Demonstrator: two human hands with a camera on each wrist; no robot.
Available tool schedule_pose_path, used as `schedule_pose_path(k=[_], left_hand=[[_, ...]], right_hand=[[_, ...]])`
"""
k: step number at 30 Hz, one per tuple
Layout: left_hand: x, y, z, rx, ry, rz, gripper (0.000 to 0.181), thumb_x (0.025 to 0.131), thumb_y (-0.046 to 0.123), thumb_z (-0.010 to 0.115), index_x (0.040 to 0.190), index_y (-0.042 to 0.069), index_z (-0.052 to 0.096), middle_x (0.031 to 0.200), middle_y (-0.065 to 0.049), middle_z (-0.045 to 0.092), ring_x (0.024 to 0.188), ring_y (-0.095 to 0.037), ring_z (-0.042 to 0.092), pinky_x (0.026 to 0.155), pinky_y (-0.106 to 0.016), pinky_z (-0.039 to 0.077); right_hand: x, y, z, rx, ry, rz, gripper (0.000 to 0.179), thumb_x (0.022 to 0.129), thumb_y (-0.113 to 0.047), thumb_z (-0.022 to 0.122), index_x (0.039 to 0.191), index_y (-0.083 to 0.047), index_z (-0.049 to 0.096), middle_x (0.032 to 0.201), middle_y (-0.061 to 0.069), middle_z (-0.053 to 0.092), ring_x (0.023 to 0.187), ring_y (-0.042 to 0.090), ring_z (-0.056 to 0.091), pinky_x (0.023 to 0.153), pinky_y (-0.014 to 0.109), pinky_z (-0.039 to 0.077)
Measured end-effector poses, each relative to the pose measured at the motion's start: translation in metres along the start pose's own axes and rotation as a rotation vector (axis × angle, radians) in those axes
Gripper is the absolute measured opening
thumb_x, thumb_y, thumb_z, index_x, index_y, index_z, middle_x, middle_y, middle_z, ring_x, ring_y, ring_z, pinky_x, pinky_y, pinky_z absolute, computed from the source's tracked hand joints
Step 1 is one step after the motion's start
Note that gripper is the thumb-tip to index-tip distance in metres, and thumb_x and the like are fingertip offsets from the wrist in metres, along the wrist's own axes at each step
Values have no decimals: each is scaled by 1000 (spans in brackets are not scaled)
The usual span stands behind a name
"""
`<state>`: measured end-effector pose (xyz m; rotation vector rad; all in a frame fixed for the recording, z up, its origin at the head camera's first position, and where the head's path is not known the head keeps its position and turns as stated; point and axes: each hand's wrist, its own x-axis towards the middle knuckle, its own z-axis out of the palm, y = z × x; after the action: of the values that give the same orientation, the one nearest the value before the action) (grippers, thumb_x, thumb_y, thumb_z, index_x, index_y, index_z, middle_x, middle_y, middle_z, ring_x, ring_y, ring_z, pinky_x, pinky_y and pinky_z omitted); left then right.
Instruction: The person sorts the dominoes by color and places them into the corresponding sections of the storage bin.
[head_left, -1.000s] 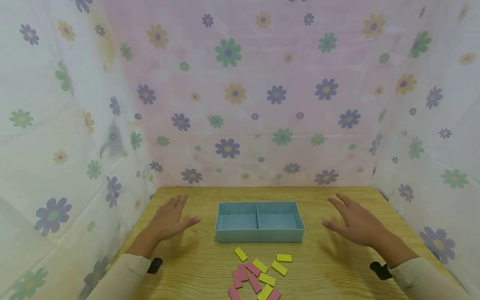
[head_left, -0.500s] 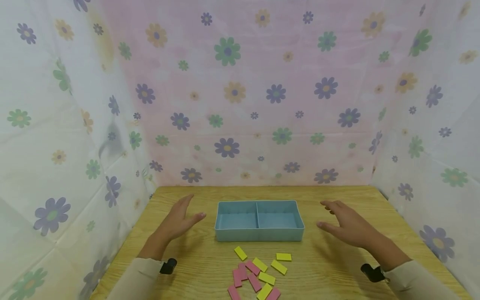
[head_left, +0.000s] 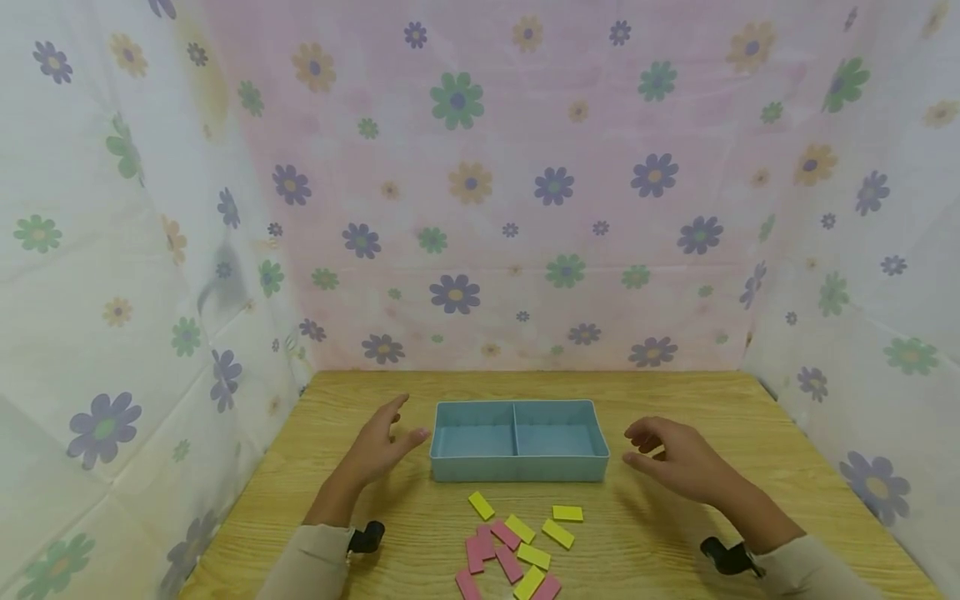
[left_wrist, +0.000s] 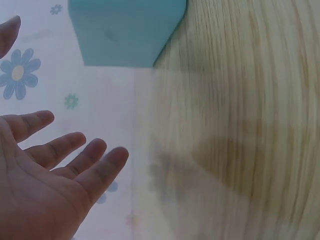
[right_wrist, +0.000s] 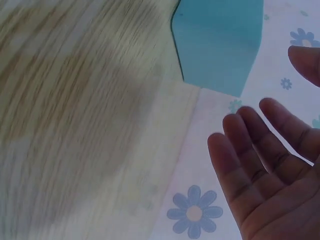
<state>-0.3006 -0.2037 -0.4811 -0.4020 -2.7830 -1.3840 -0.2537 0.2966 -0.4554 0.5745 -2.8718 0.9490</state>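
Observation:
A light blue box (head_left: 519, 470) with two compartments stands on the wooden table, both compartments bare inside. To its left, my left hand (head_left: 375, 450) hovers just short of the box's end, thumb apart from the fingers and nothing held. On the other side my right hand (head_left: 678, 458) is also apart from the box, its fingers loosely bent and holding nothing. In the left wrist view the box's end wall (left_wrist: 127, 35) shows beyond the spread fingers; the right wrist view has the opposite end wall (right_wrist: 217, 45). Several yellow tiles (head_left: 558, 534) and pink tiles (head_left: 509, 564) lie scattered in front of the box.
The wooden table (head_left: 360, 554) ends at a pink floral cloth (head_left: 517, 200) behind it. White floral cloths (head_left: 112, 350) hang along both sides. A small black device (head_left: 366, 537) sits at each wrist.
Both hands have moved inward toward the ends of the box. The right hand's fingers have bent more. The box and tiles stay where they were.

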Motion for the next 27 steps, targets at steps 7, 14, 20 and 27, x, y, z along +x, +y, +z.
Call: schedule_pose_path(k=[7,14,20,27], left_hand=[[-1,0,15,-125,-12,-16,81,98,51,68,165,28,28,169,-7,32,150,-40,39,114,-66,40],[-2,-3,27,-329,-27,-19,76,100,32,72,164,22,31,167,-13,34,150,-41,38,115,-59,43],[-2,-5,35,-498,-81,-7,72,102,20,68,163,9,32,167,-17,32,151,-44,36,115,-55,44],[0,-14,42,-584,-131,-12,69,103,13,64,163,9,30,168,-20,29,152,-43,35,114,-49,47]], right_hand=[[-1,-1,15,100,-44,19,26,100,-32,72,117,-13,71,100,-6,71,91,6,68,74,22,58],[-1,0,27,123,-44,22,20,99,-32,72,112,-16,74,96,-9,73,87,4,68,73,24,58],[-6,1,32,139,-69,38,21,99,-34,72,110,-17,77,97,-10,74,86,2,68,73,25,58],[-5,-3,42,199,-137,-49,23,99,-28,73,113,-11,77,104,-1,76,89,3,69,74,25,59]])
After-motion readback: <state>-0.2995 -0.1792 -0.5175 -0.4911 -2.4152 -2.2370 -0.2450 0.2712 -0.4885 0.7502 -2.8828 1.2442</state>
